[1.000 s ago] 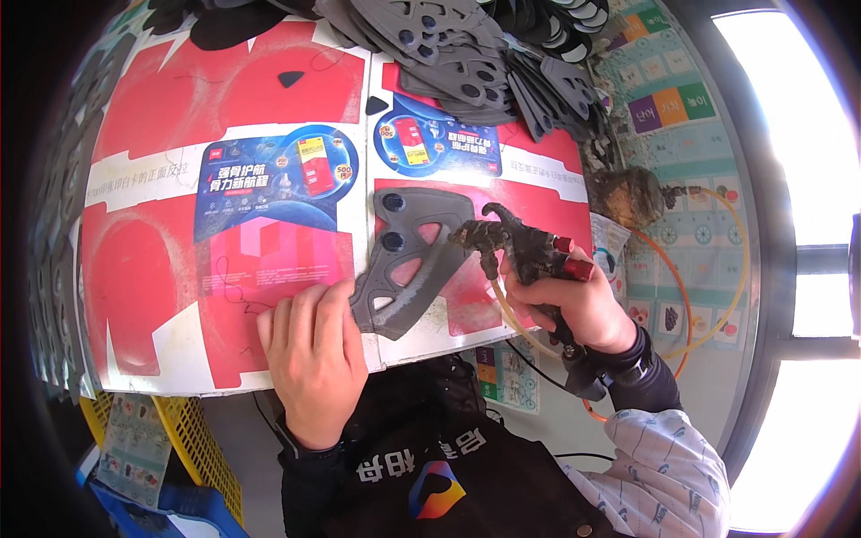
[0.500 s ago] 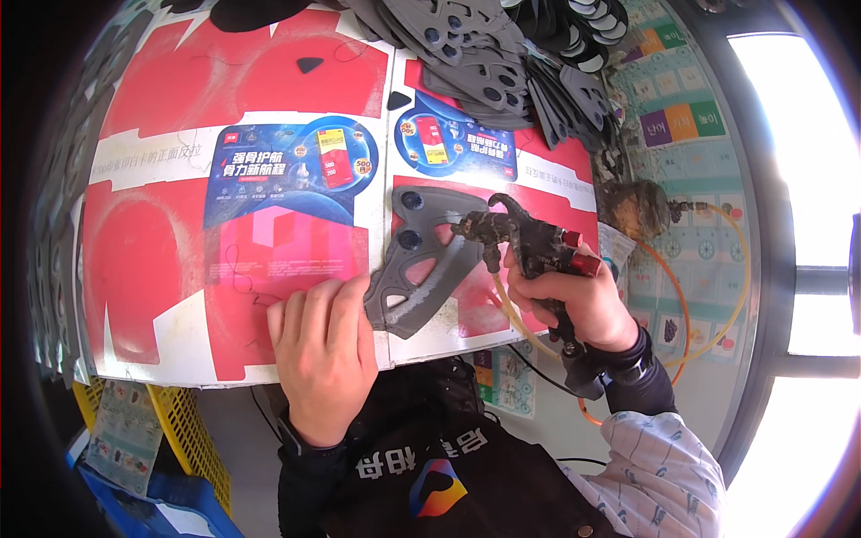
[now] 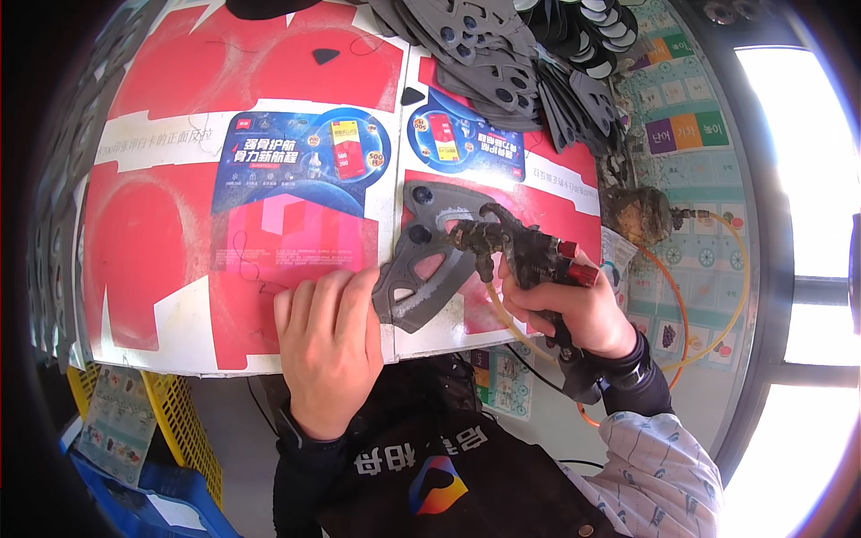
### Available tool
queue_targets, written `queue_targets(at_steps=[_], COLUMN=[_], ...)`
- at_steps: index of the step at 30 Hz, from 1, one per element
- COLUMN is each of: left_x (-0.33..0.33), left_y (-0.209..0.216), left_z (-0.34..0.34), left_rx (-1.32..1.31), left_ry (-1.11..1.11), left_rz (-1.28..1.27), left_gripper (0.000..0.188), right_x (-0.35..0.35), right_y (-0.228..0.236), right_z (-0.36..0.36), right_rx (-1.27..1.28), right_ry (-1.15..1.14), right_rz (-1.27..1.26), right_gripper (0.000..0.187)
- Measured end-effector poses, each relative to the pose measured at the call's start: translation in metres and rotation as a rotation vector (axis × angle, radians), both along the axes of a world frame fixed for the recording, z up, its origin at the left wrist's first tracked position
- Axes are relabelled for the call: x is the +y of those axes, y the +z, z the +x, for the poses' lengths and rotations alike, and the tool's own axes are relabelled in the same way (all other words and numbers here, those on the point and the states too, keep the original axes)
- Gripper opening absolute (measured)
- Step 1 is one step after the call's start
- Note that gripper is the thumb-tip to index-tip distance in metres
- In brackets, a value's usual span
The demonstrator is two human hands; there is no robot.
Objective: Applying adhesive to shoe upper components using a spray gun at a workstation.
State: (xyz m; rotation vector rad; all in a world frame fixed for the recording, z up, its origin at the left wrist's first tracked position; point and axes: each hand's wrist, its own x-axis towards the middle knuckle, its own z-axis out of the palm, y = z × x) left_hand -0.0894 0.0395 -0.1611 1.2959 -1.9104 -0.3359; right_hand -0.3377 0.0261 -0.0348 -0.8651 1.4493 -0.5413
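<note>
A dark grey, curved foam-like piece with cut-out openings and two dark round spots lies on the printed board. Whitish streaks run along its lower right band and near its upper arm. My left hand rests flat at the board's near edge, fingers stretched out, its index finger against the piece's lower left end. In my right hand is a black spray gun with red knobs, gripped by its handle. The gun's nozzle points left, over the right side of the piece; the spot under it is hidden.
Stacked grey pieces lie at the far right, beside black pieces with pale rims. A crusted container with a yellow hose stands right of the board. A yellow crate is at lower left.
The spray gun has shifted a little left and nearer across the piece. More whitish coating shows near the upper arm. My left hand stays beside the piece; the whole view has shifted slightly.
</note>
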Motion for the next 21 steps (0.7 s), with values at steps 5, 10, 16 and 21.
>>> queue_targets(at_steps=[5, 10, 16, 21], left_x=[0.0, 0.001, 0.002, 0.002], left_y=[0.0, -0.001, -0.001, 0.0], left_z=[0.0, 0.001, 0.002, 0.002], left_rx=[-0.01, -0.006, -0.013, -0.01], left_ry=[0.001, 0.002, 0.0, -0.001], left_rz=[0.002, -0.003, 0.009, 0.025], left_gripper=[0.022, 0.023, 0.024, 0.025], right_x=[0.008, 0.014, 0.018, 0.015], right_y=[-0.001, 0.004, 0.003, 0.0], right_z=[-0.006, -0.005, -0.006, 0.0], right_rx=[-0.016, 0.001, -0.011, -0.026], right_ry=[0.04, 0.008, -0.02, 0.01], right_rz=[-0.02, 0.024, 0.016, 0.01], right_gripper=[0.018, 0.016, 0.018, 0.018])
